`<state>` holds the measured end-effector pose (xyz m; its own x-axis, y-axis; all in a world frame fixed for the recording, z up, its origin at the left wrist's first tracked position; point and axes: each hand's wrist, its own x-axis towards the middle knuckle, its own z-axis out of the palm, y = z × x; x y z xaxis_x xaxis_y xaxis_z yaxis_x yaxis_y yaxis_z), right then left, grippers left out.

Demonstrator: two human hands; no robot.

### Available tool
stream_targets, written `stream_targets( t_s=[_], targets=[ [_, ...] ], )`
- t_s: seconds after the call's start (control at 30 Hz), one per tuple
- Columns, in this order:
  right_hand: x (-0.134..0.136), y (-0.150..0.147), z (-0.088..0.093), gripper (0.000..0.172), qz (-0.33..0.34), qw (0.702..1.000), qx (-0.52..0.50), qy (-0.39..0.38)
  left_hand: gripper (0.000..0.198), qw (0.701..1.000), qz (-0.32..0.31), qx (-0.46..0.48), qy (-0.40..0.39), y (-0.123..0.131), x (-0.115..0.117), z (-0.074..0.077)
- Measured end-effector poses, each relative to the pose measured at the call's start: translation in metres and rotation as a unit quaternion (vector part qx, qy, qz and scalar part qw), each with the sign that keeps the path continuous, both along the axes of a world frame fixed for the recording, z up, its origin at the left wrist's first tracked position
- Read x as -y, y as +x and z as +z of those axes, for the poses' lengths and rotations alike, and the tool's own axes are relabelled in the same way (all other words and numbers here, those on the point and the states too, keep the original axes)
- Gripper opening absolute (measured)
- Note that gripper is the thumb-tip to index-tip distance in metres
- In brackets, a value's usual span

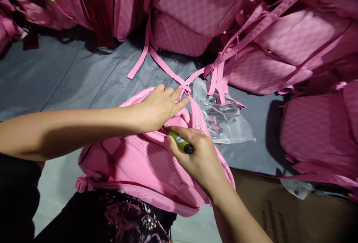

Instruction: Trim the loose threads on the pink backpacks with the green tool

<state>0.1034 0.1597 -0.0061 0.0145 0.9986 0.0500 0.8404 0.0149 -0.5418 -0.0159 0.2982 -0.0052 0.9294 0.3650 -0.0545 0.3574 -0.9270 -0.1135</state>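
Pink backpack (165,164) directly beneath both your arms, near side of the grey sheet (84,75). Your right hand (197,148) is wrapped around a green-handled tool (179,140): long axis slanting from its black butt, near right, to far left, the front end running in at the near edge of your left hand (160,106), tip hidden. That left hand, nearer the tip, lies back-up over the backpack's far part, fingers loosely fanned; cannot tell whether it pinches anything underneath. Clear plastic bag (232,123) just beside the backpack, far right.
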Motion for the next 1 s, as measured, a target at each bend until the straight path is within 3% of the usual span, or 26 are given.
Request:
stream_targets(
  t_s=[0.1, 0.23, 0.3, 0.43, 0.6, 0.8, 1.0],
  targets=[
    [0.005, 0.001, -0.005, 0.020, -0.029, 0.999, -0.004, 0.018, 0.079, 1.000, 0.012, -0.024, -0.015, -0.007, -0.006, 0.010],
    [0.009, -0.007, -0.013, 0.021, -0.040, 0.993, -0.089, 0.072, 0.117, 0.988, 0.080, -0.106, -0.076, -0.025, -0.014, 0.033],
    [0.008, -0.016, -0.017, 0.022, -0.046, 0.984, -0.143, 0.091, 0.127, 0.983, 0.095, -0.122, -0.095, -0.031, -0.012, 0.041],
    [0.003, -0.032, -0.026, 0.022, -0.068, 0.971, -0.201, 0.109, 0.125, 0.986, 0.098, -0.120, -0.063, -0.030, -0.002, 0.041],
    [0.002, -0.031, -0.033, 0.023, -0.078, 0.967, -0.216, 0.111, 0.122, 0.985, 0.104, -0.136, -0.034, -0.025, 0.002, 0.035],
    [0.003, -0.024, -0.031, 0.026, -0.072, 0.965, -0.238, 0.087, 0.115, 0.984, 0.078, -0.139, -0.079, -0.030, -0.012, 0.037],
    [0.004, -0.018, -0.028, 0.025, -0.058, 0.967, -0.235, 0.081, 0.116, 0.976, 0.094, -0.146, -0.129, -0.034, -0.020, 0.041]
  ],
)
